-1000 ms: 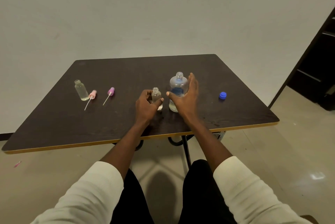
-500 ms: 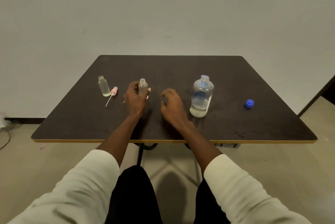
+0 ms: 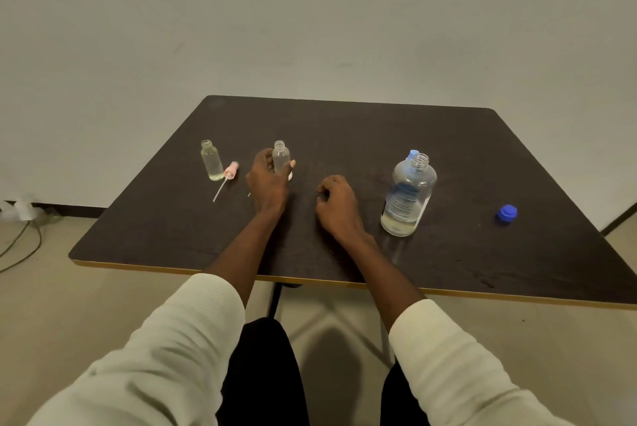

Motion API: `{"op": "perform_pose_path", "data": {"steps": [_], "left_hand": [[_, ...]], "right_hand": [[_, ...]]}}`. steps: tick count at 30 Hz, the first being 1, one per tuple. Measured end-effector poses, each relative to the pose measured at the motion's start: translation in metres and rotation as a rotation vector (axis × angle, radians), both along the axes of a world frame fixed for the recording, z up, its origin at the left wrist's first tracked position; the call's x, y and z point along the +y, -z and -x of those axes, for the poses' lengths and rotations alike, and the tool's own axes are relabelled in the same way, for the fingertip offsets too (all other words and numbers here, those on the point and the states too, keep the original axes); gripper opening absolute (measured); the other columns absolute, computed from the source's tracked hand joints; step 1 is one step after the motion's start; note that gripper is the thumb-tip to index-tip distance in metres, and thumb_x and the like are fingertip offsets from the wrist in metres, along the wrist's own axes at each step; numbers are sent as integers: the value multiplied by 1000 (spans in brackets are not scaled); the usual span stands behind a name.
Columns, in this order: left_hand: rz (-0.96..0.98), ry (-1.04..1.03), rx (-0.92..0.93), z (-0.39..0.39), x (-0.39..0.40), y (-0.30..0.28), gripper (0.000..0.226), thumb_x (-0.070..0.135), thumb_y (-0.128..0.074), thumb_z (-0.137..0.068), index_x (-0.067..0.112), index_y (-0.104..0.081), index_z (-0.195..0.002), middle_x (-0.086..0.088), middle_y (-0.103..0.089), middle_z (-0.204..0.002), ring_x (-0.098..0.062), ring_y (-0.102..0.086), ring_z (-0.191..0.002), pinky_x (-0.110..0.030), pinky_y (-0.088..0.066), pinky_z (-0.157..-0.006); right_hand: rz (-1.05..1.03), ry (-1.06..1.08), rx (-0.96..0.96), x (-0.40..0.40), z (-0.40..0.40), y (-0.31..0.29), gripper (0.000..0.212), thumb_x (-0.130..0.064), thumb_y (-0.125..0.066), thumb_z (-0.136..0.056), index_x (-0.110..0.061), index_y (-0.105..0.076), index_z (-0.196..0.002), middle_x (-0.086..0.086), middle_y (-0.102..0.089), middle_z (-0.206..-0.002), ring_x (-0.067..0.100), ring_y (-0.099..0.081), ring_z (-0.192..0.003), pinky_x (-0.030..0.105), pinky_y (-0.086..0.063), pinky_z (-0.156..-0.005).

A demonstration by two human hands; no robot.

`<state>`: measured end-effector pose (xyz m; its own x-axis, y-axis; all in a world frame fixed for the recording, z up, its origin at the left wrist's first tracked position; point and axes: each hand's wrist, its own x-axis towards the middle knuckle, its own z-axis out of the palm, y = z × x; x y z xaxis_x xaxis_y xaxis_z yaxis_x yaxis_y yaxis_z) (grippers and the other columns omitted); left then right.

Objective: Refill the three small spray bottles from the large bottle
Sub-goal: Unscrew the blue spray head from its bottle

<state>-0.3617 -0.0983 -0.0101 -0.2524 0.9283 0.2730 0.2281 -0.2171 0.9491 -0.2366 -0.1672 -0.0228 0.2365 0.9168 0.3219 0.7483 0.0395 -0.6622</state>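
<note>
On the dark table (image 3: 362, 129), my left hand (image 3: 267, 181) is shut on a small clear open bottle (image 3: 281, 156), which stands upright. Left of it stands a second small open bottle (image 3: 211, 161) with some liquid, and a pink spray cap with its tube (image 3: 230, 173) lies beside that bottle. My right hand (image 3: 336, 205) rests curled on the table and holds nothing. To its right stands the large clear bottle (image 3: 408, 198), uncapped, with a little liquid at the bottom. A blue-topped item (image 3: 413, 153) peeks out behind its neck. The large bottle's blue cap (image 3: 506, 212) lies far right.
A thin tube end (image 3: 249, 194) shows under my left hand. The table's near edge (image 3: 310, 280) has a yellow rim, and my knees sit below it. Cables (image 3: 20, 243) lie on the floor at the left. A plain wall stands behind the table.
My left hand has carried the small bottle leftwards, closer to the other small bottle. My right hand has let go of the large bottle and curled up on the table.
</note>
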Motion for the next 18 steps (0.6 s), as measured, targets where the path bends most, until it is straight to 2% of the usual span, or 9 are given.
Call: {"op": "perform_pose_path", "data": {"steps": [3, 9, 13, 15, 16, 18], "left_hand": [[15, 31, 26, 0, 1, 3, 34, 21, -80, -80, 15, -65, -110, 10, -70, -94, -6, -69, -91, -29, -57, -86], [17, 31, 97, 2, 1, 4, 41, 25, -80, -80, 14, -62, -115, 1, -72, -106, -14, -69, -98, -38, -57, -90], [18, 33, 132, 2, -5, 2, 54, 25, -78, -82, 10, -56, -129, -8, -69, -117, -20, -66, -107, -35, -54, -92], [-3, 22, 168, -1, -10, -1, 60, 23, -76, -86, 8, -50, -137, -12, -63, -129, -23, -60, -119, -29, -49, -93], [-11, 9, 164, -1, -16, -2, 62, 23, -74, -89, 8, -45, -142, -12, -58, -136, -19, -55, -124, -25, -45, -95], [-78, -20, 174, -2, -30, -8, 59, 23, -69, -93, 8, -43, -144, -11, -52, -142, -9, -48, -122, -22, -40, -95]], "right_hand": [[-16, -5, -5, 1, -1, 1, 14, -2, -57, -84, -11, -64, -92, 1, -56, -105, 11, -54, -91, 25, -47, -83], [-27, -14, -9, -1, -2, 2, 14, -3, -57, -86, -11, -64, -95, 0, -55, -108, 10, -53, -90, 24, -47, -83], [-49, -22, -2, -2, -3, 2, 15, -2, -57, -84, -14, -62, -92, 0, -55, -103, 10, -52, -88, 25, -48, -81], [-79, -20, 8, -2, -2, 2, 18, 1, -56, -82, -11, -63, -93, 2, -57, -102, 12, -55, -89, 27, -49, -81], [-102, -21, 14, -4, -2, 2, 20, 3, -55, -81, -10, -63, -93, 2, -58, -103, 13, -56, -90, 28, -50, -81], [-165, -35, 13, -14, 1, -3, 24, 6, -53, -80, -9, -64, -94, 3, -60, -103, 12, -56, -90, 27, -50, -81]]}}
